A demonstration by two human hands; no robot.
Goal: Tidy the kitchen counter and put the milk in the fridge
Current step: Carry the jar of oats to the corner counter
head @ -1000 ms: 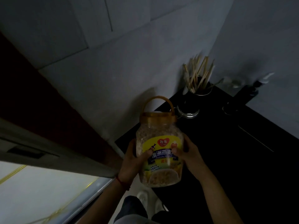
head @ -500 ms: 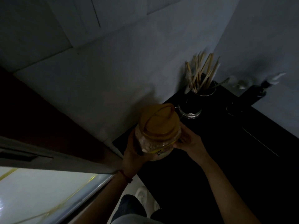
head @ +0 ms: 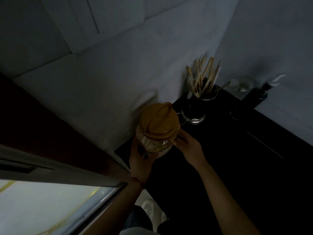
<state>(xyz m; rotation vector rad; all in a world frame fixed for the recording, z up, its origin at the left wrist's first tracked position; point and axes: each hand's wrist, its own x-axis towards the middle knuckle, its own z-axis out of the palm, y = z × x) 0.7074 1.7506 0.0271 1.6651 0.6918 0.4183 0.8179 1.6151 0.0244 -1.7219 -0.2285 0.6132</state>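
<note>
Two hands on the jar (head: 156, 131), held at the counter's (head: 237, 158) left end.

We've got our left hand (head: 139, 158) cupped under and round the jar's near side, fingers curled onto the clear wall; our right hand (head: 188, 144) presses in from the right with the fingertips (head: 177, 139) just below the orange lid (head: 160, 120), close together. We see the jar tipped toward us, lid and its handle facing up, grain showing through the wall. It sits beside the wall, over the counter's dark corner; we can't tell if its base touches. Behind it stands a glass mug (head: 194, 112), then a cup of chopsticks (head: 203, 78), and a dark pump bottle (head: 249, 100) further right.
</note>
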